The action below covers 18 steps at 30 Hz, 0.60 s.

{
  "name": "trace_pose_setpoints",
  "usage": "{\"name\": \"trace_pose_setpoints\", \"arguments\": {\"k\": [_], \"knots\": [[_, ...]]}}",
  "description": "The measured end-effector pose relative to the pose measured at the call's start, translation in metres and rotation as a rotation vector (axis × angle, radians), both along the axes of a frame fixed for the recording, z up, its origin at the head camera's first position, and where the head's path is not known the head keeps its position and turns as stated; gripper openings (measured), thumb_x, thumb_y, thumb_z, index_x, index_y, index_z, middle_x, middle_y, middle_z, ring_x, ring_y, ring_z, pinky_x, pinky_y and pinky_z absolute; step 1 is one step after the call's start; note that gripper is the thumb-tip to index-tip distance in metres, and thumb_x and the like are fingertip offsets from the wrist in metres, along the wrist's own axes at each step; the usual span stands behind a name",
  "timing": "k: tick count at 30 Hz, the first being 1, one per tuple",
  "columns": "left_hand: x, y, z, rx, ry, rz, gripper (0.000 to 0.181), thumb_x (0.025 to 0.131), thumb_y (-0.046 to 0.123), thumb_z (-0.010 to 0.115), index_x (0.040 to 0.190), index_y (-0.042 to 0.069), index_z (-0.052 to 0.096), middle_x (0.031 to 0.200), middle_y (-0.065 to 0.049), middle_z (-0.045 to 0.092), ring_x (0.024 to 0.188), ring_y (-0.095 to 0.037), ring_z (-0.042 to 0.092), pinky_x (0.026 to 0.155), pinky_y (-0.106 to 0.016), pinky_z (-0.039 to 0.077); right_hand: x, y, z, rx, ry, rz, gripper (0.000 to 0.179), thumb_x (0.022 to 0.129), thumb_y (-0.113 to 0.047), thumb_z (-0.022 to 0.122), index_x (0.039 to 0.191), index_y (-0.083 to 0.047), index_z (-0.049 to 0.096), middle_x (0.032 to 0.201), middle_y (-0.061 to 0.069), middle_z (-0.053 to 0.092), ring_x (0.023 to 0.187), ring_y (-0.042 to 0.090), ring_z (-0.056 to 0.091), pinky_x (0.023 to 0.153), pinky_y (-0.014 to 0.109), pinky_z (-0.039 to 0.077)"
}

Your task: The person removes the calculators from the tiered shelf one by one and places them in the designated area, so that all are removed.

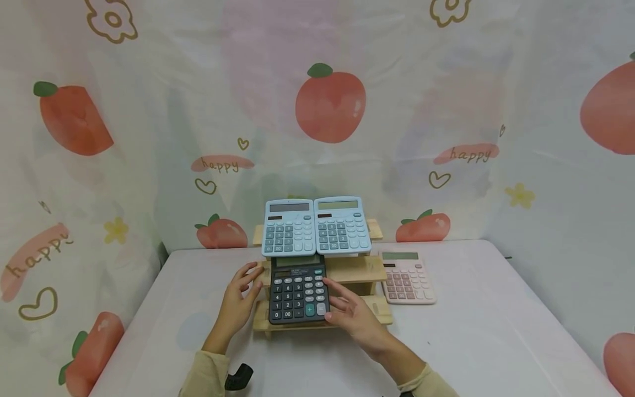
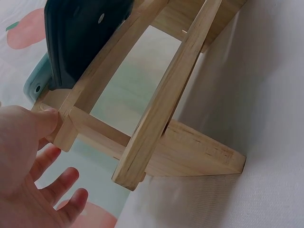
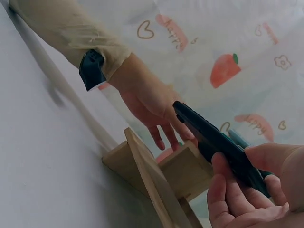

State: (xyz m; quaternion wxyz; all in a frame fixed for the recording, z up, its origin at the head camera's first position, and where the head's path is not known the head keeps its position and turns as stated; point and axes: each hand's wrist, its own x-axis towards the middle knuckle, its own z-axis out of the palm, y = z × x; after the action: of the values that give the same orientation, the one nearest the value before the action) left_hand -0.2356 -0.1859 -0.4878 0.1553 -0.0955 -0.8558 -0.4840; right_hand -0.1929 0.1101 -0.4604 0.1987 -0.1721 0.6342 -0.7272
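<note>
Now the person's right hand [image 1: 358,320] holds a black calculator [image 1: 299,289] by its right edge, thumb on one face and fingers on the other, in front of the wooden rack's lower tiers; I can't tell whether it touches them. The left hand [image 1: 237,303] pinches the left end of the wooden rack [image 1: 357,269]. Two pale blue calculators [image 1: 342,226] lean side by side on top, and a pink calculator [image 1: 408,278] sits just right.
</note>
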Motion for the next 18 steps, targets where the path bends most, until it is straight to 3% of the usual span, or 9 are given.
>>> {"name": "trace_pose_setpoints", "arguments": {"k": [5,11,18], "knots": [[0.001,0.000,0.000,-0.005,-0.003,0.001,0.040,0.104,0.022,0.058,0.140,0.005,0.060,0.154,-0.015,0.047,0.139,-0.042,0.048,0.102,-0.062,0.046,0.008,0.004,0.002,-0.020,-0.024,0.014,0.077,0.097,-0.004,0.061,0.163,-0.014,0.020,0.160,0.031,0.032,0.135,0.019,0.056,0.102,0.025,0.051],[0.002,0.000,0.000,-0.002,0.007,-0.002,0.039,0.103,0.020,0.058,0.139,0.004,0.061,0.154,-0.016,0.048,0.138,-0.042,0.048,0.101,-0.062,0.047,0.015,0.011,0.004,-0.048,-0.043,0.031,0.078,0.098,-0.004,0.061,0.162,-0.009,0.018,0.160,0.031,0.032,0.128,0.013,0.061,0.101,0.024,0.052],[0.002,0.000,0.000,0.007,0.029,-0.013,0.039,0.103,0.018,0.059,0.139,0.003,0.061,0.153,-0.016,0.049,0.137,-0.043,0.049,0.100,-0.063,0.047,0.021,0.023,0.005,-0.050,-0.086,0.053,0.079,0.098,-0.006,0.062,0.163,-0.012,0.017,0.162,0.028,0.030,0.127,0.013,0.063,0.101,0.026,0.053]]}}
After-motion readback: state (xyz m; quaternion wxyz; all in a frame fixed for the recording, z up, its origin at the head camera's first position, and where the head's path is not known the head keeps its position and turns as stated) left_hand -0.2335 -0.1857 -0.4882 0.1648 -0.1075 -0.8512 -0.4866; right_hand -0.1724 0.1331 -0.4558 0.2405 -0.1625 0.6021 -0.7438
